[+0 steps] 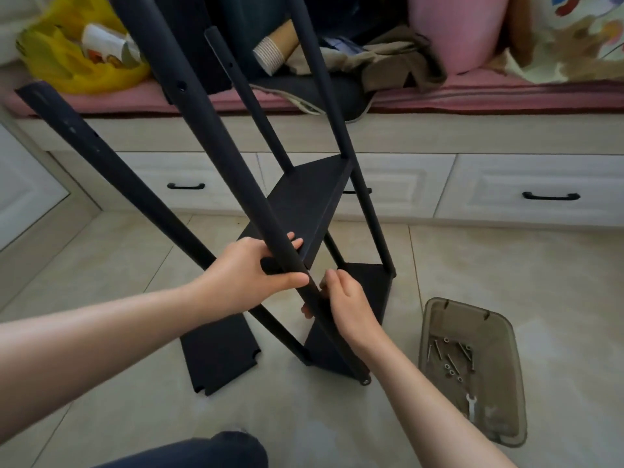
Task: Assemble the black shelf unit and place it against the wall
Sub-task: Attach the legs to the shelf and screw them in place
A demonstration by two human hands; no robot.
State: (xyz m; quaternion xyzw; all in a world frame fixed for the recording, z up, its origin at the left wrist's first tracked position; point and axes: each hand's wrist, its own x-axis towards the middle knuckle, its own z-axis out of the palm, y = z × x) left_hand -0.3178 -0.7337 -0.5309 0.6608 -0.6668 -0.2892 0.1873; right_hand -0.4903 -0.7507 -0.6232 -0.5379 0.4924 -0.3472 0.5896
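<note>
Plainly, in the head view, the half-built shelf unit [305, 204] stands on the floor tiles just beyond both hands. The left hand [250, 271] is wrapped round the near pole [216, 140]. The right hand [349, 304], just below it, closes on the same pole, its thumb and forefinger pinching something small that I cannot identify.

I judge the frame loose. If either grip slackens, the pole could swing off the shelf corner and lose its hole alignment. The small piece could also drop to the tiles.

Right of the right hand and nearer the person, a clear tray [449, 319] holds screws [452, 359], washers [446, 340] and a spanner [471, 405]. Far beyond the left hand, a yellow bag [50, 59] holds paper packaging.
</note>
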